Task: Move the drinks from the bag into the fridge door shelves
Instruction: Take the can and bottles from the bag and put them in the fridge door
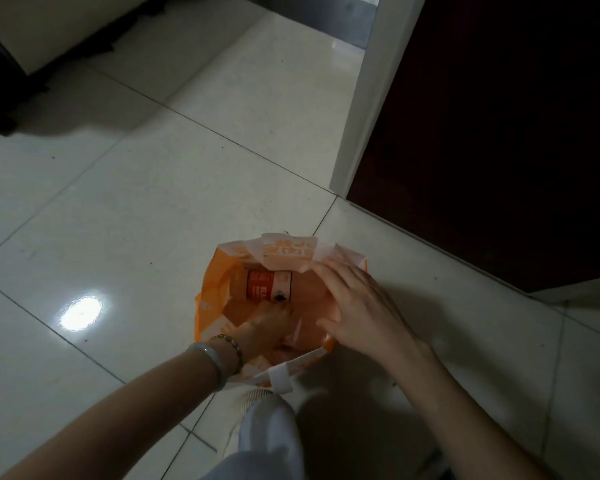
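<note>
An orange and white plastic bag (212, 306) stands open on the tiled floor in front of me. Inside it lies a drink bottle (269, 285) with a red and white label, on its side. My left hand (264, 327) reaches down into the bag just below the bottle, its fingers curled; whether it grips anything is hidden by the bag. My right hand (357, 306) lies flat with spread fingers on the bag's right rim, pressing it outward. Bracelets sit on my left wrist.
A dark fridge front (482, 133) with a white edge (361, 116) stands at the right. Dark furniture (0, 81) sits at the far left. My light shoe (257, 407) is right behind the bag. Glossy white tiles (136, 202) surround it.
</note>
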Demonstrator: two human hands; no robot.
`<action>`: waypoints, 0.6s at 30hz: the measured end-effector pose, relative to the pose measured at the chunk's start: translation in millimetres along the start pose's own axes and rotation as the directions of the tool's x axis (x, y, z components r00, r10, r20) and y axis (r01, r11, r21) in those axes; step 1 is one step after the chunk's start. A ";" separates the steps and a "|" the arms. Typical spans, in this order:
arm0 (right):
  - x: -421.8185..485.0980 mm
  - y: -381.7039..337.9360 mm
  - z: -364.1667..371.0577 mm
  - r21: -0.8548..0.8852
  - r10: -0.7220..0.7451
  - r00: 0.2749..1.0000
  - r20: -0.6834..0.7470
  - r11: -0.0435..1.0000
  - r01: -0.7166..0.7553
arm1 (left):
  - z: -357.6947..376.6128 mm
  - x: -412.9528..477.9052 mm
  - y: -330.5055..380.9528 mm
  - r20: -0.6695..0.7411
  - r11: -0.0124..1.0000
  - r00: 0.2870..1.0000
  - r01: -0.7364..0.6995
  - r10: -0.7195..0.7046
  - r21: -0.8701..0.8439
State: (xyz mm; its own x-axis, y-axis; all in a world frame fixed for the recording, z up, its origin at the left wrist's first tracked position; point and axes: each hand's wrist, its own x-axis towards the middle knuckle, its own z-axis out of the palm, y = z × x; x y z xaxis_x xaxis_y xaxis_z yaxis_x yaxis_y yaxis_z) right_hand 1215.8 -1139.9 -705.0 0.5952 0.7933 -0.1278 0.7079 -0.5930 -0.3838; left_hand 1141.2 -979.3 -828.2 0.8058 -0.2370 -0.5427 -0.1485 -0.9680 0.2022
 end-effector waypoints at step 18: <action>-2.1 -17.2 -26.7 0.633 0.162 0.983 0.081 0.754 -0.177 | -101.0 -98.8 -30.0 -0.496 0.842 0.866 -0.226 -0.057 -0.491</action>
State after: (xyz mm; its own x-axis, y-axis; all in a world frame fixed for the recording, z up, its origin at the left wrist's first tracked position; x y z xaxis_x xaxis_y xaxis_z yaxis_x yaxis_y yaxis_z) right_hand 1212.5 -1135.0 -673.7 0.6694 0.6951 -0.2622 0.1879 -0.5000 -0.8454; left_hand 1123.9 -918.6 -698.3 0.9910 -0.1096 -0.0773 -0.0256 -0.7207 0.6928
